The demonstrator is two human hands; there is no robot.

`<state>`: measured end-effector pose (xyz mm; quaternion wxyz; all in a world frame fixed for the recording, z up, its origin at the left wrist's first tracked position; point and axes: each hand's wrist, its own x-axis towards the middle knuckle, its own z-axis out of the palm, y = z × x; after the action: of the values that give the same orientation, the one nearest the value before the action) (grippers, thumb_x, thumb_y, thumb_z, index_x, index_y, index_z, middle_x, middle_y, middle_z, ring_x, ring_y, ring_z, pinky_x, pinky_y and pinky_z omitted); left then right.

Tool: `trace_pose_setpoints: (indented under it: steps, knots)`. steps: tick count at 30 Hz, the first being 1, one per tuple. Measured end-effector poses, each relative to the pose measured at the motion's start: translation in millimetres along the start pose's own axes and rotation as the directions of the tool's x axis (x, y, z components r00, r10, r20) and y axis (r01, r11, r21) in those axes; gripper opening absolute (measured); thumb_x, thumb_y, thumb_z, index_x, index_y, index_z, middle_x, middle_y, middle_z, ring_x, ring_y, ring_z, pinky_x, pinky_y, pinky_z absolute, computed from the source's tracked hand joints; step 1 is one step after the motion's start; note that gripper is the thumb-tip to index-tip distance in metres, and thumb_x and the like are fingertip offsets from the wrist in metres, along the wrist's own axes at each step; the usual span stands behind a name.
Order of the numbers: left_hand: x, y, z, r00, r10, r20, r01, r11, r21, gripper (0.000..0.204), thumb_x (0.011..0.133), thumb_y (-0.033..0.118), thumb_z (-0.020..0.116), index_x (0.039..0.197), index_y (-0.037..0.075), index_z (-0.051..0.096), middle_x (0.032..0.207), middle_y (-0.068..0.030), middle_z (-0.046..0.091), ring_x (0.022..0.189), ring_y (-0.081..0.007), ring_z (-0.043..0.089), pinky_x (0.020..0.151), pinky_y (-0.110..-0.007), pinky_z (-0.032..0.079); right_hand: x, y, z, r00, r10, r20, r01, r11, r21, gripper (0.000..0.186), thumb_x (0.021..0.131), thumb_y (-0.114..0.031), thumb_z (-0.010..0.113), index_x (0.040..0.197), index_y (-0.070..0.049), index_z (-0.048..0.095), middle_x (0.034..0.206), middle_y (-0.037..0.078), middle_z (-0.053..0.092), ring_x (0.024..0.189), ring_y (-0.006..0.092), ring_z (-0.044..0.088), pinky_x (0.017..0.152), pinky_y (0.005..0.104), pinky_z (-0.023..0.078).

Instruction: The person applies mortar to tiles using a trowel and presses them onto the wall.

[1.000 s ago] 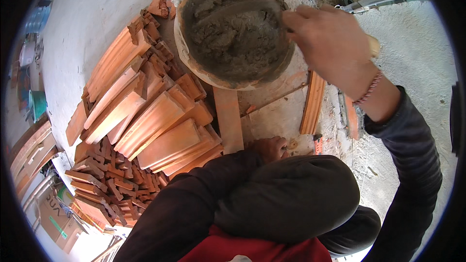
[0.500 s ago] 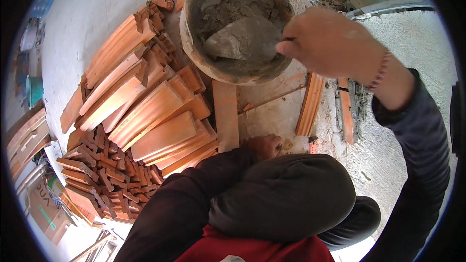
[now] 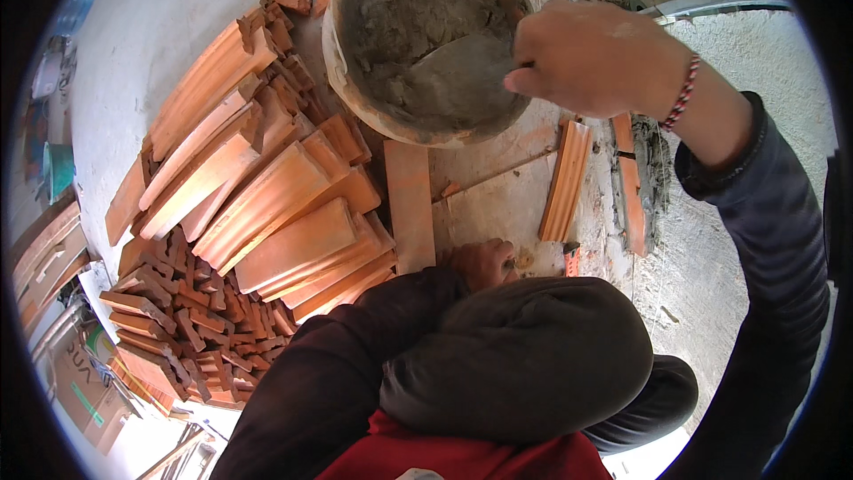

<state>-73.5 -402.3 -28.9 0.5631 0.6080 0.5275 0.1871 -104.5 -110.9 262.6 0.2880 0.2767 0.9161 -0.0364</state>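
My right hand (image 3: pixel 604 58) is closed around the grip of a mortar-smeared trowel (image 3: pixel 471 71); the fist hides the grip. The trowel's blade lies in wet grey mortar (image 3: pixel 413 13), which partly covers it, inside a round bucket (image 3: pixel 340 80) with a crusted rim. Beside my bent knee, my left hand (image 3: pixel 480 264) rests low with its fingers curled; whatever they may hold is hidden. Just left of that hand, a flat terracotta strip (image 3: pixel 409 204) lies on the floor, reaching toward the bucket.
Stacked terracotta mouldings (image 3: pixel 258 204) fill the left side, with shorter pieces (image 3: pixel 191 316) piled nearer me. A loose grooved moulding (image 3: pixel 566 182) lies right of centre. Beyond it, terracotta strips (image 3: pixel 631 191) sit along a mortar-edged rough slab (image 3: pixel 737 62). A small orange object (image 3: pixel 571 258) lies near my knee.
The trowel blade has sunk further into the mortar, and less of its left part shows. My right hand has shifted slightly up in the picture. My left hand stays beside the knee.
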Motion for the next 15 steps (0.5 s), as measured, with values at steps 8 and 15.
trace_pose_setpoints:
  steps: [8, 15]
  knots:
    - [-4, 7, -11, 0.999, -0.03, 0.043, 0.031, 0.999, -0.02, 0.042, 0.085, 0.04, 0.065, 0.112, 0.008, 0.062, 0.113, -0.0169, 0.067, 0.099, -0.0393, 0.069, 0.086, -0.052, 0.054, 13, 30, 37, 0.969, -0.006, 0.248, -0.118, 0.867, 0.483, 0.045, 0.1, -0.037, 0.063, 0.076, 0.001, 0.065, 0.061, 0.008, 0.055, 0.058, 0.0218, 0.054, 0.06, 0.0368, 0.046]
    - [0, 1, -7, 0.993, -0.058, 0.102, 0.056, 0.998, 0.022, 0.046, 0.087, 0.044, 0.064, 0.114, 0.007, 0.062, 0.117, -0.0168, 0.065, 0.101, -0.0388, 0.067, 0.09, -0.051, 0.052, -28, 50, 110, 0.999, -0.047, -0.026, 0.047, 0.514, 0.857, 0.032, 0.093, -0.031, 0.072, 0.102, -0.001, 0.066, 0.076, 0.011, 0.061, 0.072, 0.0217, 0.059, 0.07, 0.0371, 0.047]
